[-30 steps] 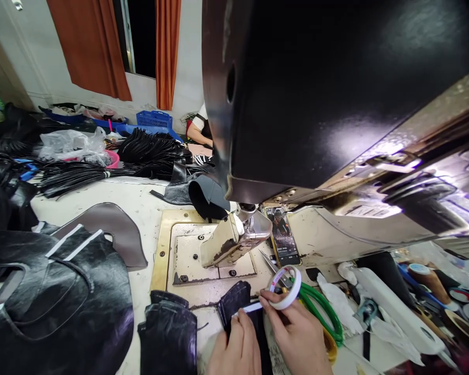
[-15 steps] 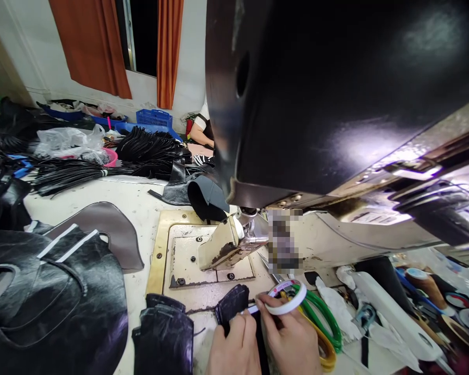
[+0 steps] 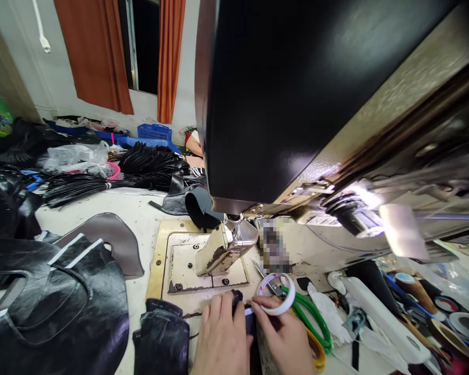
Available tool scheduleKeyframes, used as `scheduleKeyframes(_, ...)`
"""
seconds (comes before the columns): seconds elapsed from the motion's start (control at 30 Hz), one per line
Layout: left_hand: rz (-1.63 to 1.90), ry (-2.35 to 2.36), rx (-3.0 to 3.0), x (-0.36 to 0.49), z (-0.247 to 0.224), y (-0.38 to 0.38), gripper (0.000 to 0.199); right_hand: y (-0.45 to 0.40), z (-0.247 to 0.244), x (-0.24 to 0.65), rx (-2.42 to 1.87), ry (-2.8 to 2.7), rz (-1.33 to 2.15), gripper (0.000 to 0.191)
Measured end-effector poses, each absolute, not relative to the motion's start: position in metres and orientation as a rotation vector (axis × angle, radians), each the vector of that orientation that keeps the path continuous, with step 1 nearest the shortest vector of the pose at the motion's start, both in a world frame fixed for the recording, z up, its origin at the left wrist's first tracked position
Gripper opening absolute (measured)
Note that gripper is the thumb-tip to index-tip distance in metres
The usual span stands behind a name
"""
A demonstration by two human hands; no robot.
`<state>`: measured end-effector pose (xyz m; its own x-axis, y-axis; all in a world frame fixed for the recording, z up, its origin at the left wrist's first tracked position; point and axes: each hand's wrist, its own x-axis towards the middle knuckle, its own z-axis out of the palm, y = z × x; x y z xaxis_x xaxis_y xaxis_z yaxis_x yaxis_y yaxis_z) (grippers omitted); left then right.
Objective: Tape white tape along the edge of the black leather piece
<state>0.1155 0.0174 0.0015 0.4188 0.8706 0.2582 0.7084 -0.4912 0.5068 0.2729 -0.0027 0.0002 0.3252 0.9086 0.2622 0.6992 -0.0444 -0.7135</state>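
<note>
My left hand (image 3: 222,333) lies over a black leather piece (image 3: 252,324) at the bottom centre, its fingers together and pressing down. My right hand (image 3: 285,336) pinches a white tape roll (image 3: 288,298), with a strip of tape running toward the black piece. Part of that piece is hidden under my hands. To the left of my left hand sits a stack of black leather pieces (image 3: 162,336). Just beyond my hands stands the sewing machine's post (image 3: 214,255) on its metal plate.
The black machine head (image 3: 273,104) hangs low overhead. Scissors (image 3: 272,285), a green ring (image 3: 316,325) and a white tool (image 3: 386,317) lie right. Large black leather (image 3: 82,323) covers the left. Black strips (image 3: 152,161) and a person's arm (image 3: 194,145) are behind.
My left hand has shifted left and now lies flatter over the black piece. The tape roll stays in my right hand. The camera view has turned slightly.
</note>
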Motion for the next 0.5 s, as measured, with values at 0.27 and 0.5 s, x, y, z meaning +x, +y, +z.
scheduleKeyframes(0.27,0.63,1.047,1.648,0.118,0.06,0.052,0.028,0.003,0.026,0.272,-1.534,-1.099,0.945,0.052)
scheduleKeyframes(0.5,0.739,1.01,1.377,0.126,0.053,0.055,0.025,-0.001,0.039,0.267,-1.501,-0.867,0.692,0.038)
